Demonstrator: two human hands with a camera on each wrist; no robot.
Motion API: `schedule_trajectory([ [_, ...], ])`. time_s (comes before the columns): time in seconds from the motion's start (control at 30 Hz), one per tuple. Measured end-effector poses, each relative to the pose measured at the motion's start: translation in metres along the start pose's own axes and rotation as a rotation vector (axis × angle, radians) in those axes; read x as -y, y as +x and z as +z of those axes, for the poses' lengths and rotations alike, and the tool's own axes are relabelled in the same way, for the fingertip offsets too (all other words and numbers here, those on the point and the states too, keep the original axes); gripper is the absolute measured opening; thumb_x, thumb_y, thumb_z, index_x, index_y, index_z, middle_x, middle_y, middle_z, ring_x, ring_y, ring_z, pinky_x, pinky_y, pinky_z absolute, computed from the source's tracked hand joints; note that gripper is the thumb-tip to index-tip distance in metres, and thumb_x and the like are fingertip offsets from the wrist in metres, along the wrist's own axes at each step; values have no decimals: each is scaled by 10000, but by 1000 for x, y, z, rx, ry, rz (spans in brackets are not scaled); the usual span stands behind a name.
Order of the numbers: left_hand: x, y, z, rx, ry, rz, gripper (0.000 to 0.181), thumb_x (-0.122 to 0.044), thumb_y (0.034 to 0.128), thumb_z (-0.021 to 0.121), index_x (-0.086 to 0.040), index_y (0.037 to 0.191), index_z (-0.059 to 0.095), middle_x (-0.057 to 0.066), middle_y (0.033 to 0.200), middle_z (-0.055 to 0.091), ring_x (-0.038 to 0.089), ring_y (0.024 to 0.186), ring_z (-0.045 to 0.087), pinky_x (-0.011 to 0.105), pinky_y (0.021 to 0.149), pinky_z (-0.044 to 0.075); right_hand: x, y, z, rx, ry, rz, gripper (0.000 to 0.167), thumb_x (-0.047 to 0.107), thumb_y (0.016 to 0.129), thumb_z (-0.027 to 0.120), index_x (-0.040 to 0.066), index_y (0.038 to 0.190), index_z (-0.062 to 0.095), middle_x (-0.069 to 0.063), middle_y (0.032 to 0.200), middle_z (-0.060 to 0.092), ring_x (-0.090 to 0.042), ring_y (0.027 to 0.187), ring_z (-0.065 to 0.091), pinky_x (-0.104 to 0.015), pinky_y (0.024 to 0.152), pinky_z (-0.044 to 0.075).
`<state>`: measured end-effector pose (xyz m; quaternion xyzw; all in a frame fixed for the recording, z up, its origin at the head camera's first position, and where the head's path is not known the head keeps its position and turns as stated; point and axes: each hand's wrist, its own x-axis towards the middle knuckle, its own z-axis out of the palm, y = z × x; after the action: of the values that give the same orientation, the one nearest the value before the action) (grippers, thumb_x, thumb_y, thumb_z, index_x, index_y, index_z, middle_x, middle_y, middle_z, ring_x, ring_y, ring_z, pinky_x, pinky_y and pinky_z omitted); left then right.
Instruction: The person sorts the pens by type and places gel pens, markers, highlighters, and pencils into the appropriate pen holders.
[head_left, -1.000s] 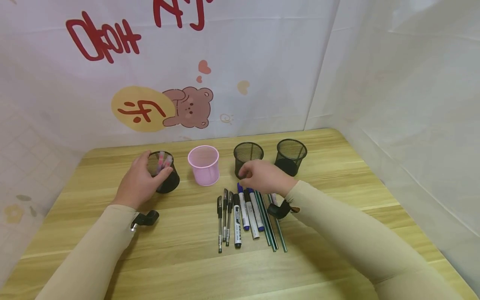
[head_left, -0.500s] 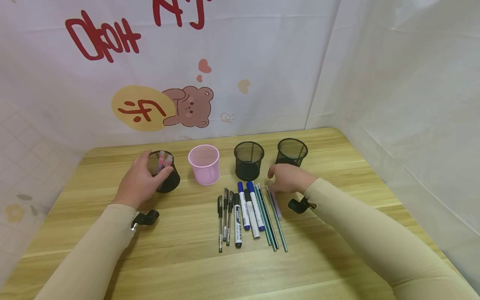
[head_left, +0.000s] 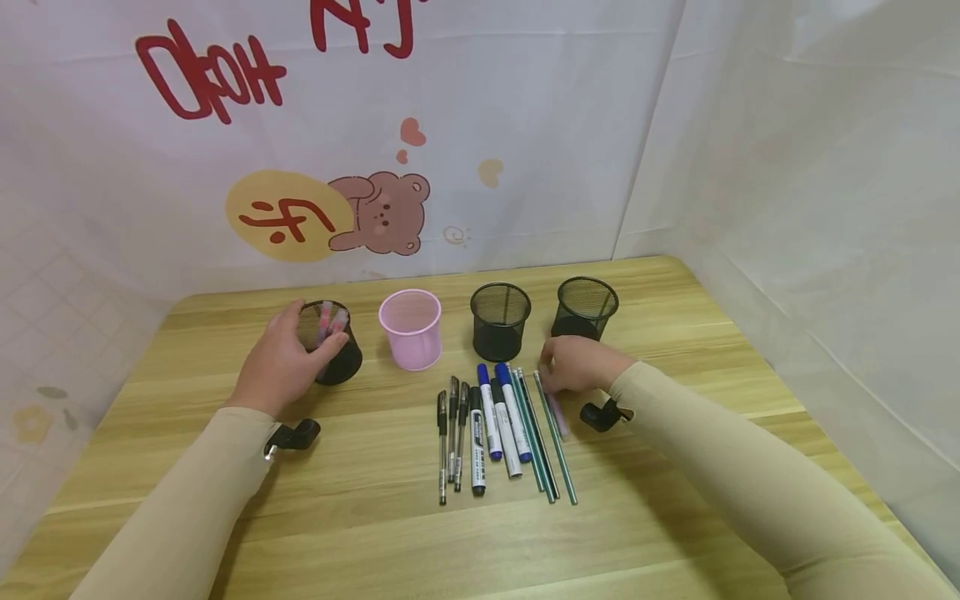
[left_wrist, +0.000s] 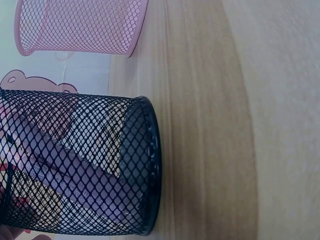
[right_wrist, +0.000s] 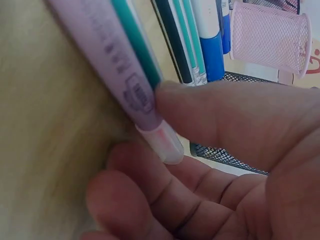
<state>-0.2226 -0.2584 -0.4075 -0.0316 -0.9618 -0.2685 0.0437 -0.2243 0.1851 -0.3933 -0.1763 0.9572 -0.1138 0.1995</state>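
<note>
My left hand [head_left: 281,362] holds the leftmost black mesh pen cup [head_left: 347,360], thumb on its near side and fingers at the far rim. Inside that cup lean purple highlighters [left_wrist: 75,172], seen through the mesh in the left wrist view. My right hand [head_left: 581,364] is low over the table at the right end of the row of pens. Its thumb and curled fingers pinch a purple highlighter [right_wrist: 112,60] near the translucent cap end. A green pencil [head_left: 557,442] lies right beside the highlighter.
A pink mesh cup [head_left: 411,337] and two black mesh cups [head_left: 500,325] [head_left: 587,304] stand along the back of the wooden table. Black gel pens [head_left: 442,446], whiteboard markers [head_left: 477,442] and more pencils [head_left: 536,442] lie side by side in front. A white printed cloth [head_left: 525,125] hangs behind.
My right hand has moved right, from above the markers to the purple highlighter, and its fingers have closed at the highlighter's end. The left hand has stayed on its cup.
</note>
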Motion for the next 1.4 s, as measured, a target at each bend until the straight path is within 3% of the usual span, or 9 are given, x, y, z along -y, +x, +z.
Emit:
schedule_trajectory([
  [0.4,0,1,0,5,1,2,1107,-770,949,532,5,1661,190,340,1637,339,562,1476,385,752,1137,360,1,-1,3,9,32,38,382,200,950,652,9,1281,671,-89,1052,677,-202,858,592,-341,801,506],
  [0.73,1,1,0,7,-6,0,1113,-777,945,533,-6,1667,182,339,1637,339,560,1473,390,751,1136,361,1,-1,4,-1,41,48,344,167,935,642,8,1239,668,-77,974,680,-183,779,601,-313,736,501],
  [1.0,0,0,0,9,-11,-4,1115,-775,946,535,-3,1666,178,340,1639,336,561,1474,388,747,1139,361,1,-2,5,-18,49,43,353,152,908,658,20,1235,669,-80,988,673,-185,792,596,-320,764,500],
  [1.27,1,1,1,-3,-5,1,1112,-776,943,539,-2,1662,194,342,1627,354,561,1458,411,748,1123,380,4,-6,2,-44,86,52,392,135,885,690,35,1259,634,-92,1007,660,-180,762,585,-296,702,478],
  [1.4,2,1,1,-6,-1,1,1110,-778,943,537,-7,1664,194,340,1627,354,564,1455,413,750,1119,381,5,-8,0,-63,91,56,354,165,928,662,49,1260,619,-87,983,654,-184,761,568,-315,725,470],
])
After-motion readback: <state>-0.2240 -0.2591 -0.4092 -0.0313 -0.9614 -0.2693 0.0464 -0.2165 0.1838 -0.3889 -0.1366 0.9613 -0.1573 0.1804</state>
